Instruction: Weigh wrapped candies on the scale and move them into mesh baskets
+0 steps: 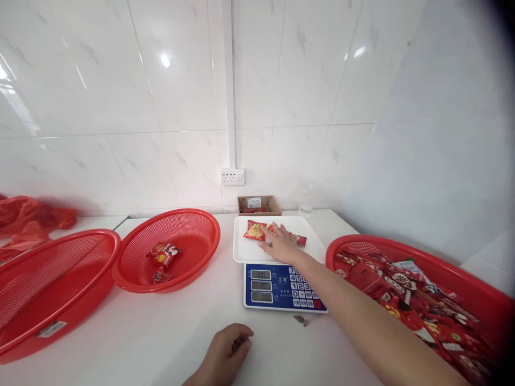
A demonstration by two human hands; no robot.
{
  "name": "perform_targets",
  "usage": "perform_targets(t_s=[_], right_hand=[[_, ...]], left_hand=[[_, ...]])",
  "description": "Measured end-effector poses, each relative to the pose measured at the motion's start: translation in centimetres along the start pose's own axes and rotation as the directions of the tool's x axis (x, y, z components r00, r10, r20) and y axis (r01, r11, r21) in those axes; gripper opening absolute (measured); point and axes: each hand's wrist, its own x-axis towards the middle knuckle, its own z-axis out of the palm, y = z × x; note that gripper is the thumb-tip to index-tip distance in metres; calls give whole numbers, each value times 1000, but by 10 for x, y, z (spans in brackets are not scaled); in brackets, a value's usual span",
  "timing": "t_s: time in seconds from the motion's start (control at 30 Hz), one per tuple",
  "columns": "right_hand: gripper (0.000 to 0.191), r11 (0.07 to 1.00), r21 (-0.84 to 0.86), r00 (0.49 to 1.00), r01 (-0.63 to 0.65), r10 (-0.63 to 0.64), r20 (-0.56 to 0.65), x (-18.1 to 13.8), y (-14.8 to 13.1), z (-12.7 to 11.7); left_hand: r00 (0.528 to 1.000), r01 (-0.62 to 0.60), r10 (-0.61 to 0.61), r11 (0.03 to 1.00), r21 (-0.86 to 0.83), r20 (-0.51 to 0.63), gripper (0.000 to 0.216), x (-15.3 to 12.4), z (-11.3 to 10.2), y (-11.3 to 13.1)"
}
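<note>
My right hand reaches out over the white tray of the scale, fingers stretched flat, fingertips touching a red snack packet. A second red packet lies just right of that hand on the tray. My left hand rests on the white table near the front edge, fingers curled in, nothing visible in it.
A red basket full of red snack packets stands at the right. A round red basket holding two packets sits left of the scale, another red basket at far left. A small cardboard box stands by the wall. Something small lies before the scale.
</note>
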Motion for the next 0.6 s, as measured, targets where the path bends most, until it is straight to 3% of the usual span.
perform_targets(t_s=[0.1,0.23,0.4,0.5,0.6], right_hand=[[66,996,-5,994,88,-87,70,9,-19,9],[62,992,10,985,127,-128,117,11,-23,2],[52,965,64,947,254,-261,188,-4,-8,-35],[52,938,143,930,316,-336,151,-28,18,-62],[61,985,148,994,94,-101,41,-62,67,-81]], left_hand=[[1000,-15,15,1000,-13,-2,27,1,1,-4],[1000,-23,23,999,-28,-4,29,0,2,-8],[1000,-24,24,1000,-14,2,28,0,1,-6],[1000,-25,26,1000,-4,11,27,0,0,-5],[999,-34,35,999,-21,21,28,1,0,-6]])
